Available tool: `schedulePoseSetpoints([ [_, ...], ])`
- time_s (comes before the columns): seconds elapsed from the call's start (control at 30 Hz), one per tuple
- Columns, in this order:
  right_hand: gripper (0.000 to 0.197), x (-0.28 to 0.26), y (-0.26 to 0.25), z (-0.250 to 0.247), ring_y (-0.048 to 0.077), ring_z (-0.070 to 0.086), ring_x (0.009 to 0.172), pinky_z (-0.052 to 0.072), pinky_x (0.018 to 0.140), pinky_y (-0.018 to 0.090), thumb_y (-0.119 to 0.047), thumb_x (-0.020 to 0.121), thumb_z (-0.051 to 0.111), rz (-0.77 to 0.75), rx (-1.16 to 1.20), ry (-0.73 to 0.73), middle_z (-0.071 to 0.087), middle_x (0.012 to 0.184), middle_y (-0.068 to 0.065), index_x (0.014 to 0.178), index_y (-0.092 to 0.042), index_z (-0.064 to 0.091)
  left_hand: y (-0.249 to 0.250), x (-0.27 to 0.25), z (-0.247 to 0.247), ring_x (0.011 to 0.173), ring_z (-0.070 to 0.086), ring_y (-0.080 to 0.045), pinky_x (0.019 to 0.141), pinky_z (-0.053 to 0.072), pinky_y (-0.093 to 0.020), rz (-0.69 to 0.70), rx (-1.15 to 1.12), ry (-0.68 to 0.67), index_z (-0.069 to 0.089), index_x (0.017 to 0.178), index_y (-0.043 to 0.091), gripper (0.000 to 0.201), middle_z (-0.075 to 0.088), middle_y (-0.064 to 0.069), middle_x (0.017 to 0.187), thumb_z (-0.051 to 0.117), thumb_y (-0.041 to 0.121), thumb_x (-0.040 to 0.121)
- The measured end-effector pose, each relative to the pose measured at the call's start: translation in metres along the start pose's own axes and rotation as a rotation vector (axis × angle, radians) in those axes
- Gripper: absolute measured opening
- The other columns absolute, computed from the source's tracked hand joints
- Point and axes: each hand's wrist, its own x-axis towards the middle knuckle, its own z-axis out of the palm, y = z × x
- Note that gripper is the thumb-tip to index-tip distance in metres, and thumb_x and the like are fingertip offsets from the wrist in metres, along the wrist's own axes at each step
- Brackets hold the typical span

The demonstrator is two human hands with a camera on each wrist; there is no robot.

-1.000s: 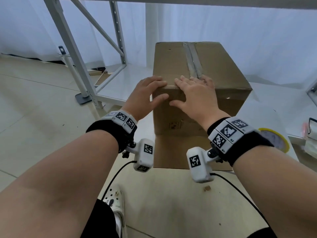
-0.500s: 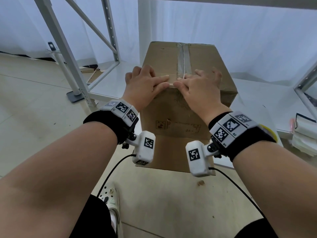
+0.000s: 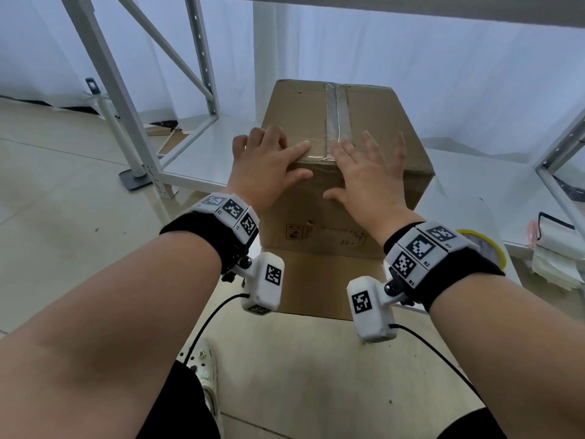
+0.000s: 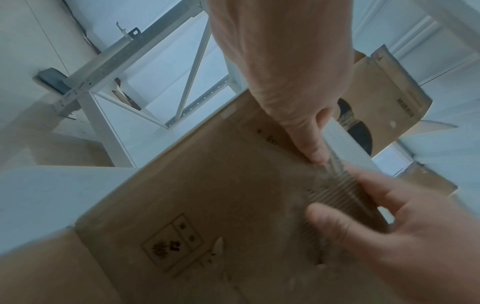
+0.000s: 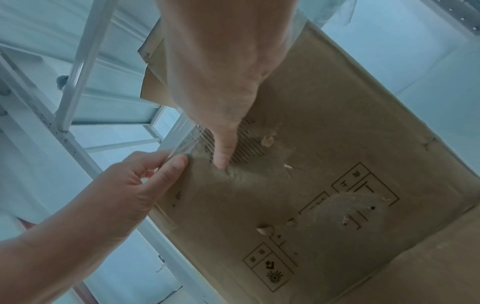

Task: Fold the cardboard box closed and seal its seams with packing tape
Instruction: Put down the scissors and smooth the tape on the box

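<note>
Pressing down on the near top edge of the cardboard box [image 3: 345,144], the left hand [image 3: 266,166] and right hand [image 3: 367,175] lie flat, fingers straight and slightly spread, thumbs on the front face. Between the two index fingertips runs the clear tape strip [image 3: 337,122] along the top seam. Stiff but dentable board, likely light (its front already looks scuffed); best held at corners and edges, where it should resist buckling.

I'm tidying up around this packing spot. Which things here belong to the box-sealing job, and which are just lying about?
In the job:
cardboard box
tape strip along its top seam
tape roll
left hand, right hand, pressing the box's front edge

Lying about:
shelf frame
paper stack
</note>
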Motion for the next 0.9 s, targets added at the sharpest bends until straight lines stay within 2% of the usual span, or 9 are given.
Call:
schedulePoseSetpoints([
  [0.07,0.086,-0.002,0.005,-0.003,0.023,-0.002,0.148,-0.015,0.11,0.058,-0.063,0.088,0.044,0.012,0.02,-0.007,0.01,0.161,-0.002,0.153,-0.025,0.002,0.005,0.003,-0.005,0.12,0.039,-0.026,0.102,0.024,-0.042,0.026,-0.009,-0.014,0.041,0.141,0.032,0.056,0.045,-0.004,0.125,0.035,0.059,0.092],
  [0.1,0.086,-0.002,0.008,-0.005,0.022,-0.001,0.148,-0.013,0.111,0.057,-0.063,0.089,0.043,0.025,0.047,0.004,0.009,0.161,-0.002,0.153,-0.024,0.002,0.01,0.005,-0.008,0.122,0.04,-0.025,0.104,0.025,-0.041,0.046,-0.05,-0.017,0.041,0.141,0.03,0.055,0.045,-0.003,0.128,0.035,0.057,0.093],
  [0.17,0.078,-0.004,0.018,-0.01,0.02,0.004,0.148,-0.01,0.113,0.055,-0.06,0.091,0.042,0.042,0.089,0.032,0.016,0.16,-0.002,0.153,-0.024,0.011,0.024,0.009,-0.011,0.125,0.04,-0.024,0.105,0.028,-0.04,0.092,-0.137,-0.028,0.037,0.144,0.029,0.053,0.046,-0.002,0.134,0.033,0.052,0.096],
  [0.27,0.064,-0.009,0.028,-0.013,0.02,0.02,0.145,-0.005,0.116,0.054,-0.056,0.093,0.041,0.039,0.118,0.054,0.037,0.152,-0.002,0.148,-0.024,0.033,0.042,0.012,-0.008,0.123,0.038,-0.026,0.101,0.028,-0.042,0.15,-0.1,-0.04,0.032,0.145,0.038,0.049,0.045,-0.001,0.131,0.027,0.052,0.098],
  [0.4,0.059,-0.018,0.037,-0.008,0.019,0.029,0.142,-0.009,0.112,0.042,-0.053,0.094,0.043,0.058,0.144,0.035,0.038,0.151,-0.005,0.146,-0.026,0.036,0.047,0.015,0.003,0.116,0.039,-0.028,0.094,0.028,-0.042,0.099,-0.046,-0.006,0.04,0.139,0.043,0.045,0.046,-0.002,0.124,0.031,0.054,0.096],
  [0.6,0.063,-0.018,0.037,-0.003,0.018,0.027,0.143,-0.008,0.113,0.044,-0.051,0.092,0.05,0.056,0.173,0.039,0.035,0.153,-0.004,0.147,-0.026,0.033,0.047,0.011,0.008,0.119,0.037,-0.03,0.097,0.027,-0.044,0.129,0.003,0.012,0.039,0.14,0.036,0.052,0.045,-0.003,0.128,0.045,0.053,0.092],
  [0.7,0.064,-0.018,0.037,0.001,0.019,0.028,0.143,0.003,0.117,0.052,-0.049,0.091,0.054,0.068,0.182,0.053,0.036,0.152,-0.003,0.147,-0.026,0.033,0.046,0.009,0.004,0.124,0.034,-0.028,0.102,0.025,-0.043,0.152,0.02,-0.024,0.034,0.144,0.032,0.061,0.041,-0.002,0.134,0.05,0.053,0.089],
  [0.8,0.064,-0.019,0.034,0.003,0.02,0.028,0.142,0.002,0.117,0.05,-0.045,0.091,0.057,0.071,0.165,0.072,0.036,0.152,-0.002,0.147,-0.024,0.034,0.039,0.008,-0.005,0.125,0.036,-0.026,0.105,0.026,-0.043,0.172,-0.065,-0.046,0.038,0.142,0.027,0.057,0.044,-0.002,0.136,0.043,0.053,0.093],
  [0.9,0.059,-0.017,0.032,0.005,0.022,0.033,0.139,0.007,0.118,0.048,-0.039,0.09,0.06,0.047,0.166,0.123,0.043,0.147,0.001,0.143,-0.021,0.04,0.032,0.008,-0.01,0.12,0.042,-0.024,0.103,0.03,-0.04,0.136,-0.227,-0.022,0.049,0.136,0.028,0.045,0.052,0.0,0.128,0.038,0.047,0.097],
])
